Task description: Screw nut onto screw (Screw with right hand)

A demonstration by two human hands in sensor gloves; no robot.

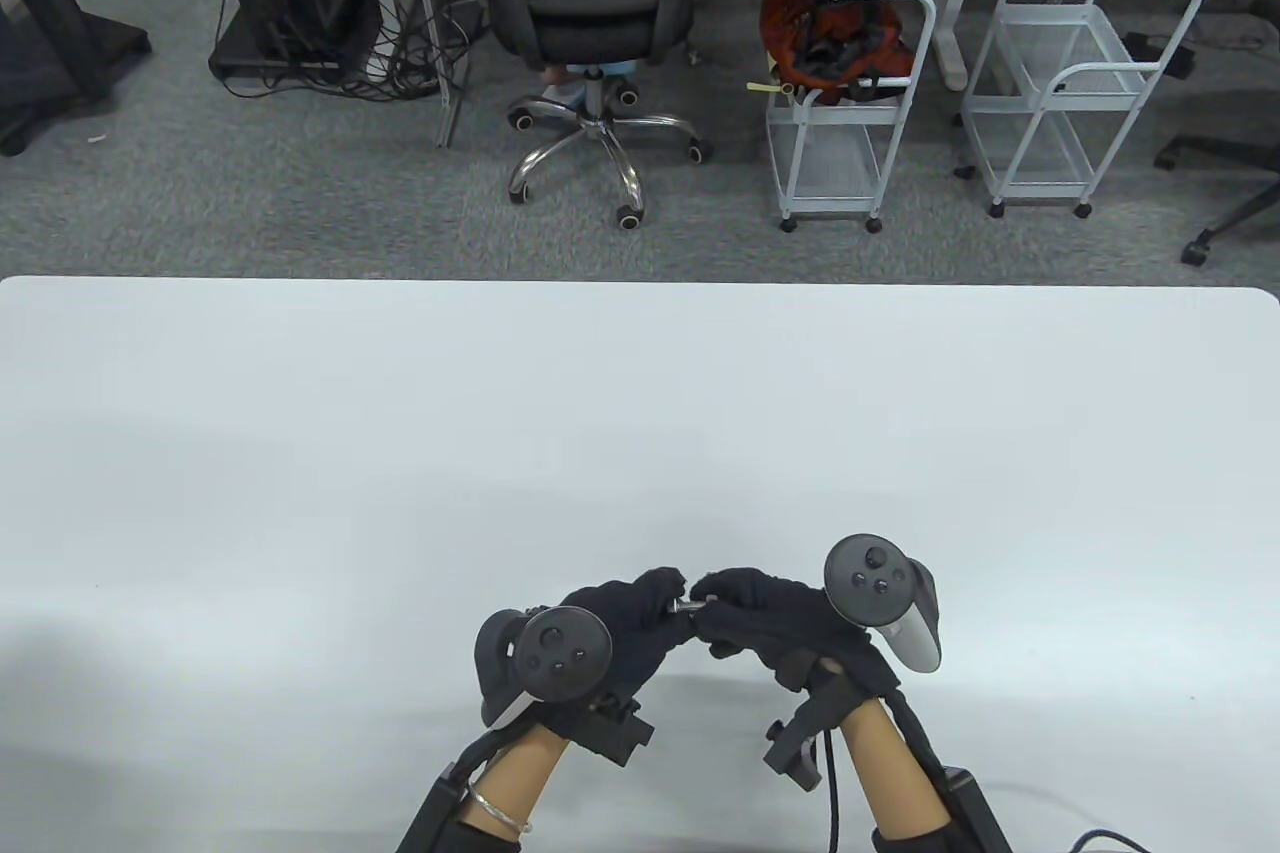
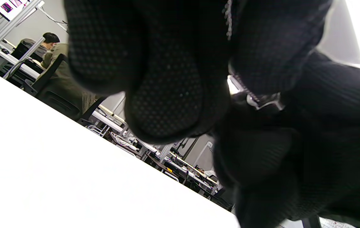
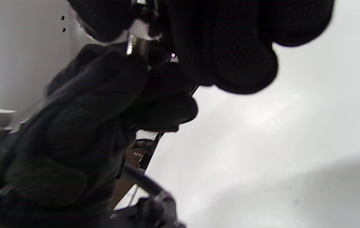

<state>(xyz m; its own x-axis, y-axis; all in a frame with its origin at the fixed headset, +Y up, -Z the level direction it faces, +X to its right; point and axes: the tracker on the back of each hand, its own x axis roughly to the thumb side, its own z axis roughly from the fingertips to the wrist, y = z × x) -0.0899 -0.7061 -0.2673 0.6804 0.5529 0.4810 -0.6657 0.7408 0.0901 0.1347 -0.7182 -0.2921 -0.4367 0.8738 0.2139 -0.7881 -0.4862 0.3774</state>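
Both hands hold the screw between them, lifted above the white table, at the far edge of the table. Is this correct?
Not quite. The table view shows the left hand and right hand holding the screw above the white table near its front edge, close to the person.

Silver screw lies level, pinched between both hands; nut hidden.
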